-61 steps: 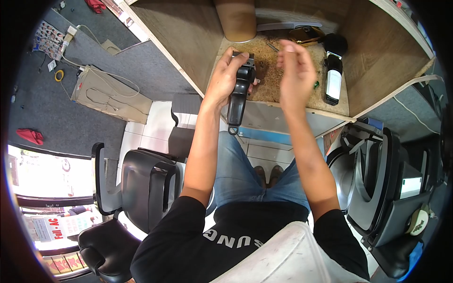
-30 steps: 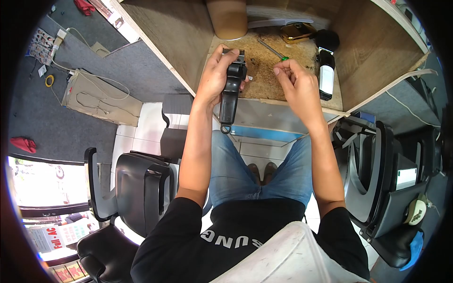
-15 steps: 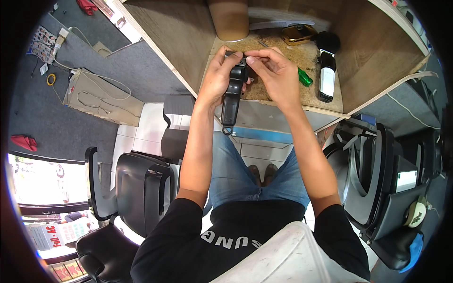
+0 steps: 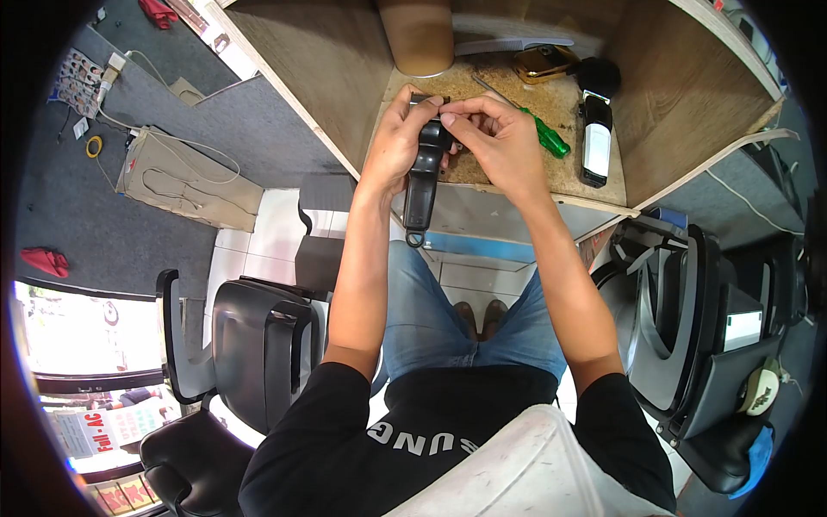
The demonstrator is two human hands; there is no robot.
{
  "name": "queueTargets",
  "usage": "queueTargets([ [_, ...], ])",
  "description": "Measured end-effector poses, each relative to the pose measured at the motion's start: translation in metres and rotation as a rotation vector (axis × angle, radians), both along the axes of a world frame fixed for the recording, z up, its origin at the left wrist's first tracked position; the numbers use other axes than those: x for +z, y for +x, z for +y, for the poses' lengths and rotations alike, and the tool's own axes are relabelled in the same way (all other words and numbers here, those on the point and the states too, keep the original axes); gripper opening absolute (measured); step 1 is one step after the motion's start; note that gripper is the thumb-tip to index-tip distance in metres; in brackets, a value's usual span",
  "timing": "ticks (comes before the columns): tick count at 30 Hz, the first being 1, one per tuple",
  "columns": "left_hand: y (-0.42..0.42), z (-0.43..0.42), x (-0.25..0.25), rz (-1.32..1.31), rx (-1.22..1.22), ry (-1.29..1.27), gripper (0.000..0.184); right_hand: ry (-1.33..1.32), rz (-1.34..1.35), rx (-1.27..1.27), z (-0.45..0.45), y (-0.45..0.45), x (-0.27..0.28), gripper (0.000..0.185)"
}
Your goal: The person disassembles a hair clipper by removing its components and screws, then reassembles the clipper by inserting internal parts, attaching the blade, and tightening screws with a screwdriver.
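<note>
My left hand (image 4: 396,142) is wrapped round a black hair clipper (image 4: 424,177), whose blade end points away from me and whose hanging loop points toward me. The fingertips of my right hand (image 4: 506,146) are pinched together at the clipper's blade end; anything between them is too small to make out. Just right of that hand lies a screwdriver with a green handle (image 4: 551,138), its shaft partly hidden. A white and black clipper (image 4: 596,142) rests farther right on the hair-strewn shelf (image 4: 508,84).
At the back of the shelf are a brown cylinder (image 4: 419,39), a pale comb (image 4: 508,45), a gold and black object (image 4: 544,62) and a black brush (image 4: 599,76). Black chairs (image 4: 258,349) stand on both sides. A long box (image 4: 185,177) lies at the left.
My right hand has come from over the shelf's right part to the black clipper's blade end. The clipper remains in my left hand, and the screwdriver lies on the shelf.
</note>
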State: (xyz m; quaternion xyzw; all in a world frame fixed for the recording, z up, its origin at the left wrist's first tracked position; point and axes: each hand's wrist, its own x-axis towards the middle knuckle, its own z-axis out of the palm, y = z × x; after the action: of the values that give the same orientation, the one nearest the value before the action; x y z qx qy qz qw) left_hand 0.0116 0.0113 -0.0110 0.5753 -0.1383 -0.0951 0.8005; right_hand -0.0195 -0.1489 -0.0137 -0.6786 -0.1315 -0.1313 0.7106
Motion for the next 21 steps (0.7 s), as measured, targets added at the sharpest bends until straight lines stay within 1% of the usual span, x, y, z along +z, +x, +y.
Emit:
queueTargets([
  [3,-0.002,0.0,0.003,0.002,-0.003,-0.001,0.021,-0.03,0.013,-0.034,0.001,-0.002,0.004,0.015],
  [6,-0.003,0.0,0.004,0.01,0.005,0.006,0.021,-0.007,0.056,0.004,0.0,0.003,0.001,0.017],
  [9,-0.005,0.0,0.007,0.002,0.004,0.018,0.022,0.163,0.175,0.106,0.001,0.006,0.004,0.016],
  [12,-0.005,-0.001,0.006,-0.008,0.009,0.019,0.023,0.21,0.284,0.135,0.0,0.01,0.01,0.016],
  [15,-0.005,-0.001,0.005,-0.003,0.007,0.017,0.023,0.207,0.342,0.095,0.001,0.011,0.017,0.022],
  [18,-0.005,0.001,0.005,0.003,-0.005,0.016,0.023,0.242,0.384,0.167,-0.002,0.018,0.013,0.029],
  [21,-0.003,0.002,0.004,0.015,-0.002,0.039,0.023,0.293,0.401,0.183,0.002,0.013,0.014,0.03],
])
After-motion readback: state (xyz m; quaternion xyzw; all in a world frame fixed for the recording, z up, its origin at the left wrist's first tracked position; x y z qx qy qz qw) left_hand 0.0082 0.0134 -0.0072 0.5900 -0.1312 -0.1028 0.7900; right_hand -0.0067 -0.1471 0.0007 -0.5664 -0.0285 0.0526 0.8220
